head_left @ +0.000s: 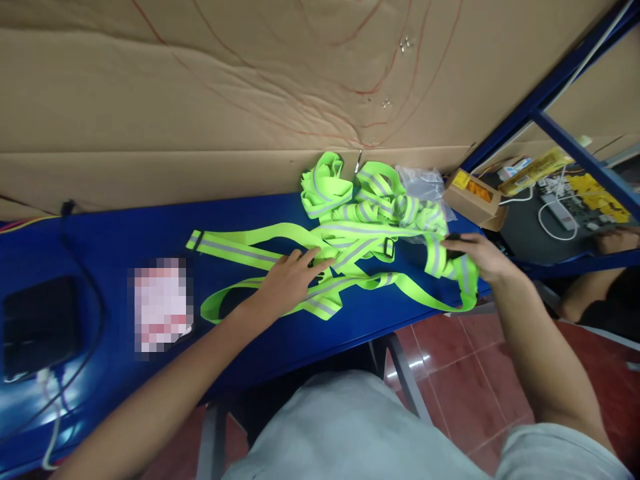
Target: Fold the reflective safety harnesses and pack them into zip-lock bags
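Note:
Neon-green reflective straps with a grey stripe (357, 229) lie in a loose tangle on the blue table (280, 343). My left hand (287, 280) rests palm down on them, fingers spread and open. A small dark piece shows beside its fingertips. At the right end of the tangle, my right hand (483, 257) is closed on a strap at a dark piece (454, 245), perhaps a buckle; the fingers partly hide it. From there a strap loop hangs at the table's front edge. A black slider buckle (389, 248) sits on the strap between my hands.
Bundled reflective straps (327, 187) and a clear plastic bag (423, 183) lie against the cardboard wall (200, 100). An open cardboard box (473, 200) stands at the right. At left are a blurred-out item (160, 307), a black box-shaped device (40, 327) and cables. Another person's arm (595, 293) shows far right.

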The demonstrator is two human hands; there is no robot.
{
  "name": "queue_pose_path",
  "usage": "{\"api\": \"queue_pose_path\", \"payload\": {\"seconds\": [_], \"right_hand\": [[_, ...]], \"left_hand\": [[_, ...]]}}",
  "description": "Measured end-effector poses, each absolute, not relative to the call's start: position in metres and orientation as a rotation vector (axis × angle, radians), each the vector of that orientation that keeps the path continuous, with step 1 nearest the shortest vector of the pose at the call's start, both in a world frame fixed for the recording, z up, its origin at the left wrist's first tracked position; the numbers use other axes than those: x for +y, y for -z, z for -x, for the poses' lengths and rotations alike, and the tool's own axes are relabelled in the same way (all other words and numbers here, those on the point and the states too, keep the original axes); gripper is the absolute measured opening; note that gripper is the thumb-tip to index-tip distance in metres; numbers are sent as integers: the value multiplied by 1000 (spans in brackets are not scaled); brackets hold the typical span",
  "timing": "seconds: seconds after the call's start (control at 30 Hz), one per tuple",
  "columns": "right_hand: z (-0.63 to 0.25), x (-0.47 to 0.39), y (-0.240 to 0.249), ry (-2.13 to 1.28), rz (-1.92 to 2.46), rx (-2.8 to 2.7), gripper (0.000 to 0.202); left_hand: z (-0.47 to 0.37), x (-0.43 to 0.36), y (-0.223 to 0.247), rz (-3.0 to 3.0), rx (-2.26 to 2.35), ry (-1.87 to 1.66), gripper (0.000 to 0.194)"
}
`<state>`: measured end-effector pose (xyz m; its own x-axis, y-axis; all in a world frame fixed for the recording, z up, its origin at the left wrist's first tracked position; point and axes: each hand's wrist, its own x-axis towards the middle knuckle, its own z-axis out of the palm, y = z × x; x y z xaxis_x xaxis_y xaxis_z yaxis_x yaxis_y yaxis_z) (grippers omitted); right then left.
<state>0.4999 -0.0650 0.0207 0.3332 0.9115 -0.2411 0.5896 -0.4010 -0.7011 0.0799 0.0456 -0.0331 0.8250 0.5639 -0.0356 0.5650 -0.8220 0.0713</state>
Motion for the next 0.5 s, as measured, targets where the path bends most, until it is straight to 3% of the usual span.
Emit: {"api": "queue_pose_path", "payload": {"seconds": [0.27,0.4,0.5], "right_hand": [[-536,-78,-60,-584,2092,-1032,36],[-542,-95,-78,16,2090,-1212,30],[-550,-107,-88,500,2091,-1223,28]], "left_hand": [[-67,51,30,-2905,901,69,75],[-25,65,1,-2735,1006,-167,66],[20,71,-38,-2654,1255,-431,47]]}}
